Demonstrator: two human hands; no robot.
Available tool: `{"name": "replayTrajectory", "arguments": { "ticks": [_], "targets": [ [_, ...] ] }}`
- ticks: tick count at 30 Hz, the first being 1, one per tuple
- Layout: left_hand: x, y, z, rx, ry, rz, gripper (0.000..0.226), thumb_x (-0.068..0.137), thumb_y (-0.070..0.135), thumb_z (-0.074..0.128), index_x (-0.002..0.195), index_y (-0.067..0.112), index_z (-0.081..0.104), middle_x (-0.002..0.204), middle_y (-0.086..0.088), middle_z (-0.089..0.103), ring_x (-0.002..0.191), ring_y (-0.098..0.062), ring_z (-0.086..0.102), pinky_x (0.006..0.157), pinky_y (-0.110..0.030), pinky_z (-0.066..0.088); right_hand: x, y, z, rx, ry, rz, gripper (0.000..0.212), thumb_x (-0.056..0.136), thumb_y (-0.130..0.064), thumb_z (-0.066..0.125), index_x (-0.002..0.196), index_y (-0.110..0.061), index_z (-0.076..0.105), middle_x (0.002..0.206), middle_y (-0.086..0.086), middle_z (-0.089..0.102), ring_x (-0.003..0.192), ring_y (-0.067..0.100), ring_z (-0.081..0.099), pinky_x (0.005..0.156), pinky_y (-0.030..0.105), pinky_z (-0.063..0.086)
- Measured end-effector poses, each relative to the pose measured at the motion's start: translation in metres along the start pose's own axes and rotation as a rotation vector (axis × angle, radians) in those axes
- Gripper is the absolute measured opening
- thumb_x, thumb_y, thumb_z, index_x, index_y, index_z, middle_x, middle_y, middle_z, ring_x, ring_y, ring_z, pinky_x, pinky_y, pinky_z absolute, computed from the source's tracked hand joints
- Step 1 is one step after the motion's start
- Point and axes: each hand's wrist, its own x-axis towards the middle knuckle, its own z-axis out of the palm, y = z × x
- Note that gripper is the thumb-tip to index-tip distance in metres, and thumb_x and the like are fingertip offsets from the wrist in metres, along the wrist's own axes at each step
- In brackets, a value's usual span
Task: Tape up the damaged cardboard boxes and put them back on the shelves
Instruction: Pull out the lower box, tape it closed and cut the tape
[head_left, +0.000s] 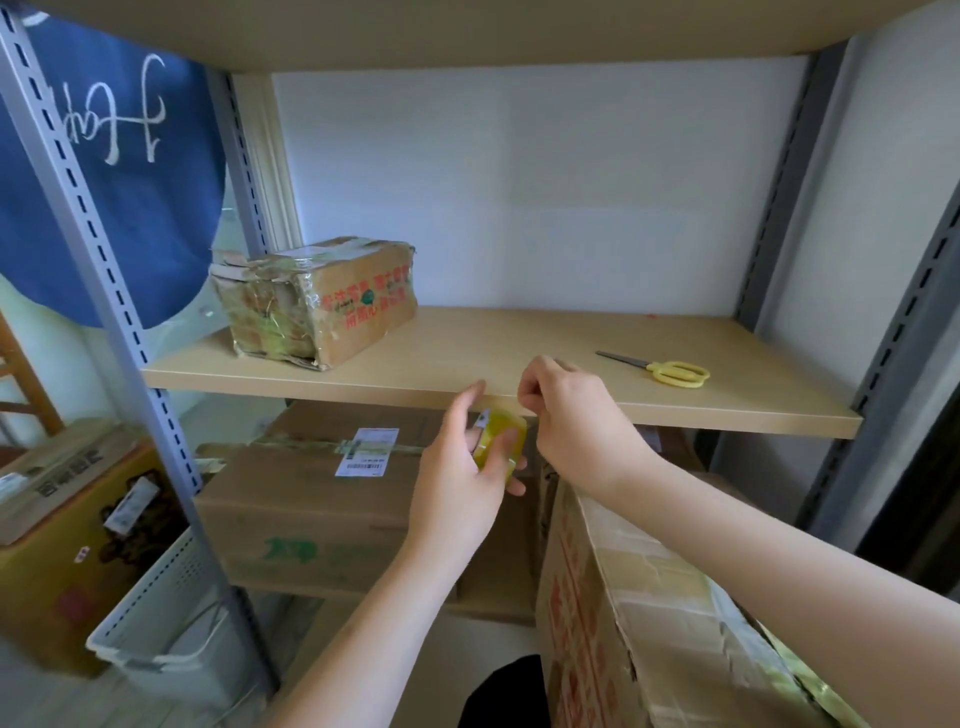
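Head view: a taped box (317, 301) is seen shelved at left; the tape roll (500, 441) is gripped by the left hand (462, 467), its end pinched by the right hand (566, 415). Tape-pulling is judged underway; the damaged box (649, 613) at right awaits sealing.

Glossy tape roll (500, 441); matt, seemingly wooden shelf (519, 343).

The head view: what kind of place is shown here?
Probably a storeroom: a metal rack with a wooden shelf, a taped cardboard box on it, and more boxes below.
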Motion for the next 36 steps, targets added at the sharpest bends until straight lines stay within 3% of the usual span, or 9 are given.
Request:
{"name": "replayTrajectory", "arguments": {
  "ticks": [4, 8, 15, 18, 24, 28, 31, 33, 36],
  "targets": [
    [0.001, 0.005, 0.015, 0.082, 0.247, -0.134, 0.022, 0.098, 0.039, 0.057, 0.114, 0.033, 0.044, 0.073, 0.007, 0.072, 0.053, -0.005, 0.068, 0.058, -0.033, 0.054, 0.019, -0.013, -0.001, -0.108, -0.135, -0.023, 0.03, 0.074, 0.011, 0.046, 0.092, -0.013, 0.045, 0.097, 0.006, 0.052, 0.081, 0.026, 0.051, 0.063, 0.032, 0.042],
    [0.012, 0.01, 0.025, 0.065, 0.381, -0.255, 0.019, 0.099, 0.035, 0.053, 0.108, 0.022, 0.044, 0.069, 0.003, 0.07, 0.048, -0.006, 0.066, 0.051, -0.03, 0.052, 0.043, -0.023, -0.006, -0.255, -0.201, -0.05, 0.026, 0.077, 0.011, 0.046, 0.097, -0.006, 0.05, 0.101, 0.012, 0.056, 0.084, 0.029, 0.053, 0.063, 0.032, 0.041],
    [0.023, 0.008, 0.03, -0.144, 0.208, -0.417, 0.028, 0.097, 0.052, 0.053, 0.096, 0.027, 0.04, 0.064, -0.002, 0.072, 0.049, -0.011, 0.067, 0.048, -0.021, 0.048, 0.085, -0.022, -0.009, -0.412, -0.353, -0.041, 0.028, 0.09, 0.005, 0.043, 0.114, -0.002, 0.057, 0.111, 0.013, 0.058, 0.081, 0.025, 0.051, 0.054, 0.027, 0.036],
    [0.021, 0.002, 0.025, -0.213, 0.079, -0.448, 0.026, 0.101, 0.046, 0.048, 0.1, 0.02, 0.053, 0.064, -0.002, 0.073, 0.051, -0.013, 0.068, 0.051, -0.018, 0.049, 0.095, -0.018, -0.002, -0.497, -0.398, -0.052, 0.029, 0.093, 0.002, 0.043, 0.117, 0.0, 0.06, 0.118, 0.016, 0.061, 0.084, 0.025, 0.053, 0.059, 0.025, 0.038],
    [0.031, -0.002, 0.013, -0.297, -0.012, -0.499, 0.029, 0.102, 0.043, 0.048, 0.096, 0.017, 0.061, 0.06, -0.005, 0.071, 0.048, -0.014, 0.066, 0.046, -0.019, 0.05, 0.101, 0.004, 0.017, -0.361, -0.377, -0.004, 0.011, 0.095, -0.008, 0.046, 0.102, -0.006, 0.054, 0.113, 0.014, 0.059, 0.086, 0.026, 0.054, 0.067, 0.029, 0.041],
    [0.029, -0.01, 0.014, -0.3, -0.04, -0.456, 0.027, 0.101, 0.042, 0.048, 0.096, 0.02, 0.062, 0.063, -0.006, 0.072, 0.052, -0.015, 0.067, 0.048, -0.021, 0.051, 0.1, 0.032, 0.026, -0.335, -0.331, -0.013, 0.042, 0.102, -0.033, 0.039, 0.139, -0.014, 0.036, 0.14, 0.01, 0.04, 0.128, 0.033, 0.04, 0.102, 0.039, 0.034],
    [0.026, -0.013, 0.014, -0.277, -0.052, -0.429, 0.025, 0.101, 0.041, 0.051, 0.099, 0.019, 0.062, 0.066, -0.006, 0.072, 0.057, -0.016, 0.068, 0.056, -0.027, 0.054, 0.097, 0.05, 0.03, -0.219, -0.297, 0.09, 0.054, 0.102, -0.048, 0.038, 0.149, -0.022, 0.032, 0.146, 0.009, 0.034, 0.137, 0.033, 0.032, 0.114, 0.039, 0.026],
    [0.022, -0.013, 0.016, -0.153, 0.041, -0.392, 0.032, 0.097, 0.046, 0.056, 0.106, 0.015, 0.057, 0.08, -0.005, 0.072, 0.069, -0.017, 0.069, 0.063, -0.031, 0.055, 0.096, 0.054, 0.028, -0.172, -0.219, 0.114, 0.049, 0.1, -0.035, 0.049, 0.146, -0.022, 0.04, 0.142, 0.009, 0.038, 0.133, 0.032, 0.039, 0.111, 0.038, 0.033],
    [-0.006, -0.016, 0.015, 0.22, 0.474, -0.088, 0.03, 0.093, 0.048, 0.058, 0.105, 0.021, 0.051, 0.097, 0.004, 0.058, 0.085, -0.013, 0.058, 0.071, -0.021, 0.049, 0.07, 0.047, 0.007, -0.217, -0.008, -0.013, 0.044, 0.085, 0.0, 0.05, 0.125, -0.017, 0.06, 0.124, 0.006, 0.054, 0.113, 0.027, 0.053, 0.089, 0.039, 0.049]
  ]
}}
